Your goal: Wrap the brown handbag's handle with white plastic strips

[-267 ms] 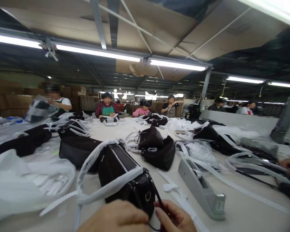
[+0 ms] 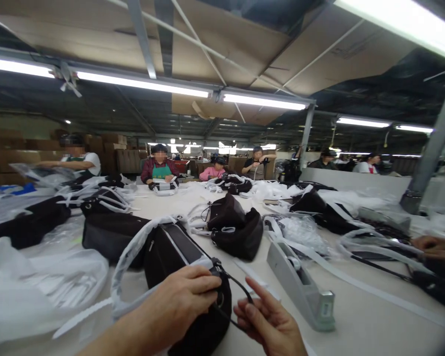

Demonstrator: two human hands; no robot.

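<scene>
Over the near end of the dark bag (image 2: 172, 252), the left hand (image 2: 193, 291) is laid, the upper edge being touched by its bent fingers. These are drawn together, but whether anything is pinched beneath the fingertips cannot be told. Just to the right of the bag's near end, apart from it, the right hand (image 2: 269, 316) is held with its fingers turned toward the bag. Its grip appears to be brought together on a thin black strap (image 2: 241, 284), with the index finger held out free. From the bag's near end the strap is curved across to that grip, so that a short loop is formed between bag and fingers. The bag's long axis is directed away from the person and somewhat leftward; the bag is found ahead and to the left of the right grip, the left hand being the nearer one. Along the bag's left side, a white-wrapped handle (image 2: 124, 277) is arched. To the bag's right, a grey tape dispenser (image 2: 300, 287) is stood on the pale surface (image 2: 367, 333); farther right, black material is touched by a co-worker's hand (image 2: 430, 244). Beyond the bag, a folded dark bag (image 2: 241, 242) is seen, slightly rightward.
</scene>
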